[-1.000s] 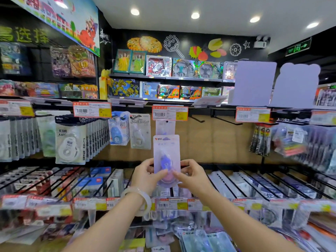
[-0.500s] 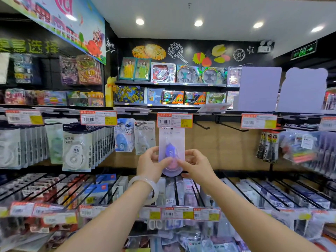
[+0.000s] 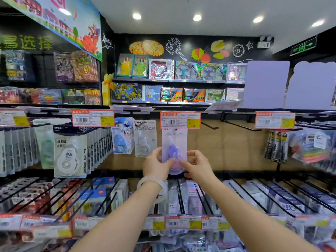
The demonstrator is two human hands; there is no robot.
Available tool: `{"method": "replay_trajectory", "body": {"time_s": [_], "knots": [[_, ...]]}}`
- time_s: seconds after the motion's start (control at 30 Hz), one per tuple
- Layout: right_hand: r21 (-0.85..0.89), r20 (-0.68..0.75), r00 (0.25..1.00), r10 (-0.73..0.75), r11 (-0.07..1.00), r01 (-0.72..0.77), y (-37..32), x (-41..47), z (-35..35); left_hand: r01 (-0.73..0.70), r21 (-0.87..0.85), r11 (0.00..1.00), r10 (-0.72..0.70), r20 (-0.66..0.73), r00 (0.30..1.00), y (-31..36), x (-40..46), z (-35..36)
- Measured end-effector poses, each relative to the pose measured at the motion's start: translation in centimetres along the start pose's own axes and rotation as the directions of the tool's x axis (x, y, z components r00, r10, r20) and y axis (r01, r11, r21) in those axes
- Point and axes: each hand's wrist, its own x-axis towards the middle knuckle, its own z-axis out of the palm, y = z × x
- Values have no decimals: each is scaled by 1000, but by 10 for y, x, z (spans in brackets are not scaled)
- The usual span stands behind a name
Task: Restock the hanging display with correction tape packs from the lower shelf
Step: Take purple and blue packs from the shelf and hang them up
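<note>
Purple and clear plastic, a correction tape pack (image 3: 174, 148) is held up against the hanging display by a person in a stationery shop, its top edge tucked behind an orange price tag (image 3: 180, 120) on the peg. Left hand (image 3: 156, 165) and right hand (image 3: 197, 166) each pinch a lower side of the pack, fingers curled onto it. The step in hand appears to be threading the pack's hang hole onto the hook, which the tag hides. Next, the pack likely needs sliding back along the peg before both hands let go and reach down to the lower shelf (image 3: 181, 197) for another.
</note>
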Motion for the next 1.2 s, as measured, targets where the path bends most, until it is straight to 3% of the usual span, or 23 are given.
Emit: {"method": "replay_trajectory", "body": {"time_s": [0.53, 0.63, 0.8, 0.97, 1.2], "knots": [[-97, -46, 998, 43, 994, -47, 9, 38, 10, 56, 61, 997, -57, 14, 998, -15, 40, 17], [-231, -27, 998, 53, 971, -58, 9, 31, 6, 131, 133, 982, -137, 36, 990, -15, 38, 15], [-512, 85, 994, 71, 859, -18, 6, 13, -5, 194, 428, 882, -264, 109, 958, -9, 25, 12], [-714, 188, 982, 14, 688, 126, 4, -9, -13, 32, 688, 725, -264, 235, 935, -4, -2, 16], [-817, 301, 953, 24, 523, 245, 15, -49, -24, -188, 814, 549, -242, 370, 897, -5, -47, 27]]}}
